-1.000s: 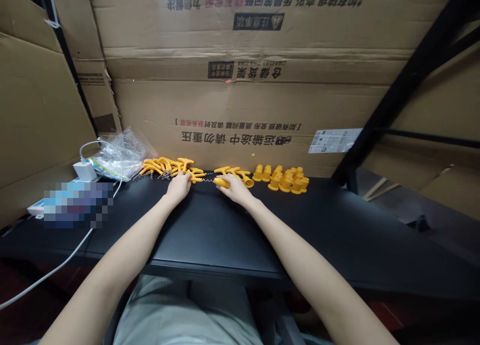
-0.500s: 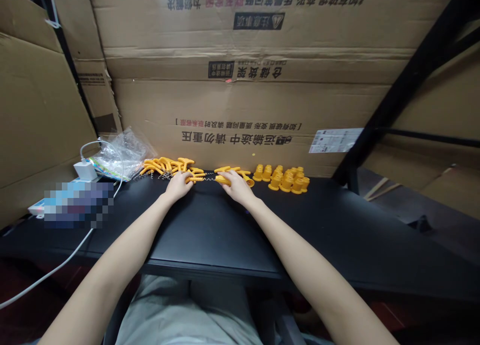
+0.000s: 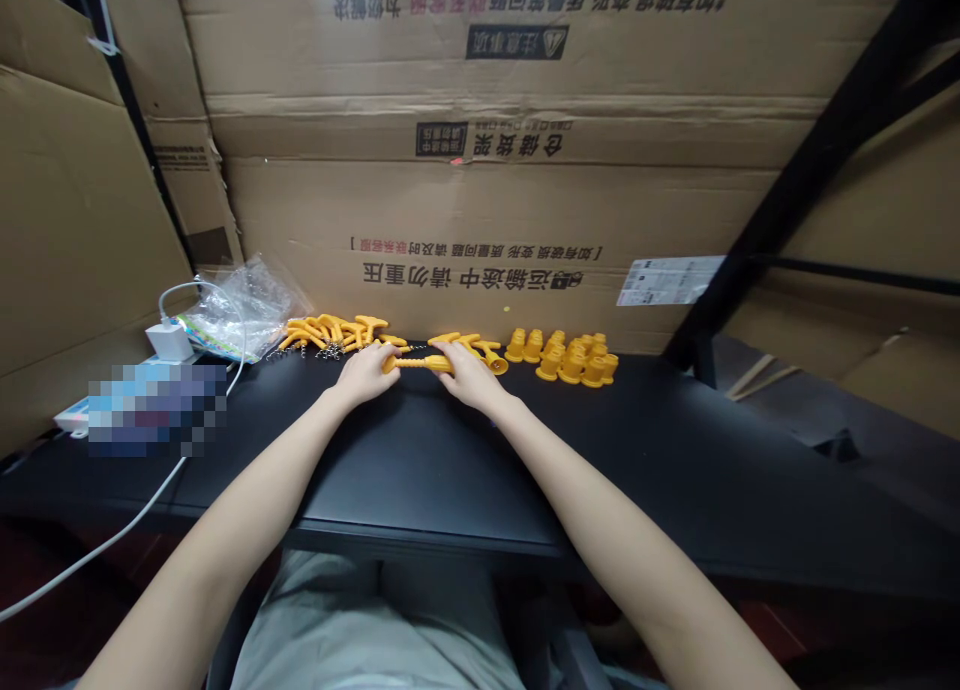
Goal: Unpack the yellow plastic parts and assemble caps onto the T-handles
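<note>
My left hand (image 3: 367, 372) is closed around the T-shaped handle of a yellow corkscrew (image 3: 409, 363). At its other end, my right hand (image 3: 465, 375) grips a yellow plastic sleeve (image 3: 439, 363), which meets the handle's shaft. No bare metal spiral shows between the two hands. Behind my left hand lies a pile of yellow T-handled corkscrews (image 3: 330, 330) with metal spirals. More yellow pieces (image 3: 469, 341) lie just behind my right hand, one with a round flared end (image 3: 496, 365).
Several yellow flanged sleeves (image 3: 571, 361) stand at the right on the black table (image 3: 420, 460). At left are a clear plastic bag (image 3: 251, 305), a white charger (image 3: 171, 341) with a cable, and a blurred-out item (image 3: 157, 410). Cardboard (image 3: 480, 200) walls the back.
My left hand has moved right, toward my right hand. The metal spiral that showed between handle and sleeve is now out of sight, and the two yellow parts meet.
</note>
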{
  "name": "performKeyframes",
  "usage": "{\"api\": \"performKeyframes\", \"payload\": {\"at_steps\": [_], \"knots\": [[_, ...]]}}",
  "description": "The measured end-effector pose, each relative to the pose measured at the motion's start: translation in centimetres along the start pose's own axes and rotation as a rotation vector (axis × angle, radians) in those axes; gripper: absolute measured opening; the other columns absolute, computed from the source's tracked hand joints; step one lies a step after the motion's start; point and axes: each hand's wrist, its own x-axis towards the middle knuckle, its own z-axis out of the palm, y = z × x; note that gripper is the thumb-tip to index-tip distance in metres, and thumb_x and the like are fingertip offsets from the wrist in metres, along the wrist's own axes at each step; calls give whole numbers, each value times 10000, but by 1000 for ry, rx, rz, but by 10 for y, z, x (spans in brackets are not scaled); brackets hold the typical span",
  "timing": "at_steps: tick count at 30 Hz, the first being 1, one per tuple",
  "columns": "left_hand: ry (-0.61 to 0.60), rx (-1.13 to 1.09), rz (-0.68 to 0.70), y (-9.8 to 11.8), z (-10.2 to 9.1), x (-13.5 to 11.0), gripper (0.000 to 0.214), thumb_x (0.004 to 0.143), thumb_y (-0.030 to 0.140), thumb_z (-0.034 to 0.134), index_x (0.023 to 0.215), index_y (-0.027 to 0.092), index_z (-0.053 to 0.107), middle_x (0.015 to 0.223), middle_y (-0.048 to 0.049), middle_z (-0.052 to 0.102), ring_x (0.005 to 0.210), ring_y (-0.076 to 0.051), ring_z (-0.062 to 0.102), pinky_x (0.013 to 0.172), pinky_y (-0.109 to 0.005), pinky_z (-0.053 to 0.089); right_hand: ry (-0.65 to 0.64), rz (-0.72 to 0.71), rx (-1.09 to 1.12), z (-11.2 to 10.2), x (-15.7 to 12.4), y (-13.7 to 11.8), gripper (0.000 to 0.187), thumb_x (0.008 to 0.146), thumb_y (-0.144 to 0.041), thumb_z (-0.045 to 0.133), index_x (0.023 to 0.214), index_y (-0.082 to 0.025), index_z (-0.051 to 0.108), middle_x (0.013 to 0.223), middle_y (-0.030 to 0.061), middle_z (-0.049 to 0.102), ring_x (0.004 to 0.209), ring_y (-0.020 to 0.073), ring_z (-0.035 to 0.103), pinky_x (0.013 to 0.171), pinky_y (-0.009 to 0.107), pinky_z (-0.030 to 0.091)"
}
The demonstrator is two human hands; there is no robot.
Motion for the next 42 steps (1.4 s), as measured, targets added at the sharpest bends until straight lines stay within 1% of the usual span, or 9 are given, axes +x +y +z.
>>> {"api": "performKeyframes", "payload": {"at_steps": [10,18,21,26,29,32,35,39,42], "knots": [[28,31,-50,-11,-3,4,330,788,240,569,1104,201,654,1110,-73,689,1035,-225,626,947,-336,470,-113,179,707,-16,6,16,345,726,-285,697,1001,-176,518,1032,73,634,752,140,672,779,329,537],[138,-11,30,-14,0,6,283,765,227,585,1040,215,653,1023,-54,702,970,-213,639,901,-347,494,-207,537,744,-19,5,-6,597,850,-687,432,632,-145,557,469,44,596,326,99,517,345,201,397],[145,-6,27,-15,2,6,259,760,230,591,1011,216,652,989,-52,702,959,-218,640,890,-350,496,-214,604,756,-21,5,-9,569,882,-654,407,701,-145,582,494,40,616,311,97,510,344,205,431],[158,-2,22,-13,2,5,246,757,223,595,997,215,647,976,-56,689,951,-219,635,874,-347,497,-259,503,894,-29,2,-5,377,797,-416,704,1066,-198,555,880,47,739,485,104,645,511,217,548],[184,11,46,-9,1,3,262,767,220,586,1025,220,637,980,-57,675,931,-217,631,857,-348,497,-252,522,921,-28,3,-7,342,856,-497,600,875,-157,582,711,52,723,401,97,593,499,232,549],[200,16,63,-4,0,2,273,772,214,577,1040,221,627,983,-61,661,909,-218,627,842,-350,496,-235,594,886,-27,5,-11,578,905,-631,380,650,-146,565,464,56,615,276,92,472,389,230,497],[199,2,43,-1,0,2,271,765,200,581,1033,214,624,983,-67,656,919,-225,625,846,-356,493,-226,628,849,-29,6,-12,634,900,-664,332,656,-138,589,454,64,606,255,87,442,325,216,444],[195,-12,17,-2,1,3,260,758,206,591,1016,214,620,978,-65,661,930,-230,625,855,-366,493,-224,538,954,-34,4,-5,378,821,-496,646,1007,-168,619,804,63,730,468,114,628,451,221,534],[189,-29,26,-4,1,3,254,766,255,606,1016,209,613,986,-70,665,939,-236,625,860,-376,494,-166,450,991,-32,4,3,422,720,-323,789,1069,-189,594,844,36,724,570,112,660,541,220,563]]}}
